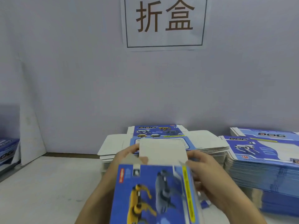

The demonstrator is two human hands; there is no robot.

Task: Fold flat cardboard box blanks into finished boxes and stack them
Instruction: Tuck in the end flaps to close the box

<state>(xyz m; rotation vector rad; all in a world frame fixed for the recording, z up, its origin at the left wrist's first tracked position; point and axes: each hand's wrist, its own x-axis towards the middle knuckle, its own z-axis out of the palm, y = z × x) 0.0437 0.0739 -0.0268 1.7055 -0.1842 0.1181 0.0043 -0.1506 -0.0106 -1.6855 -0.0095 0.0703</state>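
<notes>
A blue printed box [155, 194] with yellow and grey robot dogs on its face is held up in front of me. Its white end flap [161, 152] stands open at the far end. My left hand [124, 154] grips the box's left far corner, fingers curled behind the flap. At the right far corner my right hand [202, 168] holds the box's side. Behind the box lies a stack of flat blanks [202, 143], printed side up, white flaps spread out.
A taller pile of flat blue blanks [262, 167] fills the table's right side. More blue printed cardboard [8, 149] sits at the far left edge. A grey wall with a paper sign [164, 21] backs the white table [48, 183].
</notes>
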